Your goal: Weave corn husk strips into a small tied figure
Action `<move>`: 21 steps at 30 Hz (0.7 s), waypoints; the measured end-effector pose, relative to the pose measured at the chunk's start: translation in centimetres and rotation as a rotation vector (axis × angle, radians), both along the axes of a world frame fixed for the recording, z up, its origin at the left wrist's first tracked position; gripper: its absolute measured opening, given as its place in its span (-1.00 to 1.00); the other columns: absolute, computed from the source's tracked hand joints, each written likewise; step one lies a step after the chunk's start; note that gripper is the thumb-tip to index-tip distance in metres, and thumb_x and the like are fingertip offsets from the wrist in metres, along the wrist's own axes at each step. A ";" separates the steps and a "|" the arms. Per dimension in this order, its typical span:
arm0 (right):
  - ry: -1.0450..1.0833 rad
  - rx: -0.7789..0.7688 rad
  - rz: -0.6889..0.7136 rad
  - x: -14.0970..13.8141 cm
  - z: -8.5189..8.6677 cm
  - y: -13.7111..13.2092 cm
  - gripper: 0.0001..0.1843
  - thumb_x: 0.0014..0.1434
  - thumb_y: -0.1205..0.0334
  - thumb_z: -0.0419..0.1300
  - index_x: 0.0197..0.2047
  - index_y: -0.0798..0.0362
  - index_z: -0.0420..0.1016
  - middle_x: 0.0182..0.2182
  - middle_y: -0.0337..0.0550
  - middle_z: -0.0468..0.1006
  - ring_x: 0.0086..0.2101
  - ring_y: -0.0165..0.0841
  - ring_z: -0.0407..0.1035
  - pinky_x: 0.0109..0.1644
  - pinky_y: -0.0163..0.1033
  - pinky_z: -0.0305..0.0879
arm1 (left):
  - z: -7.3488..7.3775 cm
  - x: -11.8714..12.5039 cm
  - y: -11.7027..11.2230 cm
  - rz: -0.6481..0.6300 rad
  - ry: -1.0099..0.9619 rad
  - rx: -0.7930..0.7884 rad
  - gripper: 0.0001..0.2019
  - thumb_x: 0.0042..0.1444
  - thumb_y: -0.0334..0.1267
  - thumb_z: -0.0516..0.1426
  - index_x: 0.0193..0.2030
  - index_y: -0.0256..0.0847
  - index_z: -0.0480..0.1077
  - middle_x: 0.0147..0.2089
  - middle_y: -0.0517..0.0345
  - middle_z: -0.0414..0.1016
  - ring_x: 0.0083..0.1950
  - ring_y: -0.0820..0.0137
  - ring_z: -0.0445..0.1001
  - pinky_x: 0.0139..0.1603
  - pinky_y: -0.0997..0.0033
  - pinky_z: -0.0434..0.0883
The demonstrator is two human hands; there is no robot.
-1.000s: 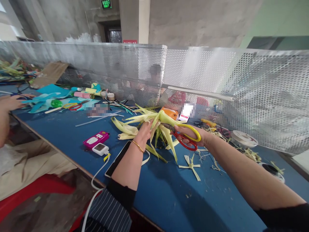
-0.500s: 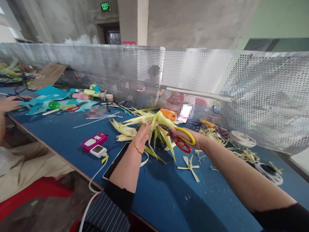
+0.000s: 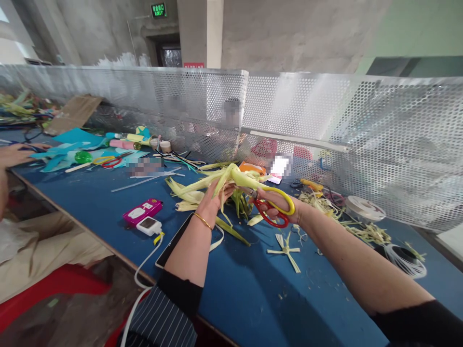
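Observation:
My left hand (image 3: 214, 196) has pale green corn husks (image 3: 233, 174) in its grasp, its fingers partly under the leaves. The husk strips bend over and hang down past the fingers. My right hand (image 3: 278, 198) grips scissors (image 3: 261, 212) with one red and one yellow handle. The blades point left, close to the underside of the husks; their tips are partly hidden. One husk end reaches over to the right hand's fingers. More loose husks (image 3: 190, 195) lie on the blue table behind and left of my left hand. A cross-shaped knotted husk piece (image 3: 286, 250) lies nearer me.
On the left are a magenta power bank (image 3: 142, 212), a white device (image 3: 148, 225) with a cable, and a phone (image 3: 175, 241) beside my forearm. Husk scraps (image 3: 369, 231) and a tape roll (image 3: 365, 208) lie right. A perforated metal screen (image 3: 300, 106) stands behind. Another person's hand (image 3: 18, 154) is far left.
The husk strips that hung in front of the scissors have shifted up and left, folding over my left hand. The scissors remain beside them in my right hand.

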State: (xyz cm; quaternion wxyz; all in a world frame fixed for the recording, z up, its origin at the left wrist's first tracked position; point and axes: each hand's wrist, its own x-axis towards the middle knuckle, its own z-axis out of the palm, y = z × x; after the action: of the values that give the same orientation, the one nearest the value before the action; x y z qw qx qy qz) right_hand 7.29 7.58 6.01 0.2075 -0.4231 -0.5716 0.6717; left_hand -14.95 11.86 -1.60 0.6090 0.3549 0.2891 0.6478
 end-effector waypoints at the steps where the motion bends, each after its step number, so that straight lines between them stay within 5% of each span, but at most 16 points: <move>1: -0.001 0.011 -0.004 0.0 0.0 -0.2 -0.55 0.31 -0.13 0.06 -0.21 0.13 0.45 -0.61 -0.35 0.23 -0.71 -0.62 -0.06 -0.71 -0.49 -0.11 | 0.1 -0.1 0.2 -0.004 0.000 -0.026 -0.73 0.09 -0.06 0.13 -0.36 -0.24 0.50 -0.32 -0.12 0.60 0.01 0.08 0.55 0.22 0.01 0.33; 9: -0.043 0.143 -0.017 -0.4 -0.1 -0.8 -0.49 0.18 -0.22 0.20 -0.23 0.14 0.45 -0.58 -0.29 0.33 -0.67 -0.57 0.10 -0.63 -0.41 0.05 | 2.3 0.4 -3.1 0.076 0.069 -0.069 -0.71 0.16 -0.10 0.11 -0.14 -0.22 0.54 -0.12 -0.09 0.60 0.20 0.06 0.43 0.32 0.03 0.22; 14: -0.066 0.132 0.018 -0.6 -0.2 -0.5 -0.44 0.16 -0.26 0.19 -0.21 0.16 0.46 -0.57 -0.27 0.34 -0.66 -0.57 0.11 -0.62 -0.40 0.04 | 1.8 0.7 -4.6 0.067 0.028 0.074 -0.67 0.19 -0.13 0.09 0.01 -0.19 0.51 0.02 -0.05 0.56 0.22 0.09 0.40 0.34 0.06 0.22; 21: -0.038 0.134 -0.012 -1.2 -0.8 -0.1 -0.46 0.18 -0.25 0.16 -0.24 0.15 0.44 -0.59 -0.29 0.32 -0.68 -0.57 0.10 -0.65 -0.40 0.03 | 2.0 1.4 -4.2 0.072 0.008 0.019 -0.68 0.17 -0.27 0.05 0.01 -0.13 0.51 0.05 -0.03 0.54 0.28 0.14 0.34 0.36 0.10 0.21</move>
State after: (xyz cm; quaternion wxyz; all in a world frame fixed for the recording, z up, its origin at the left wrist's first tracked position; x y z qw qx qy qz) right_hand 6.09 7.43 5.24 0.2285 -0.4242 -0.6166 0.6226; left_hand -13.52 7.70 0.41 0.5807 0.3530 0.2979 0.6704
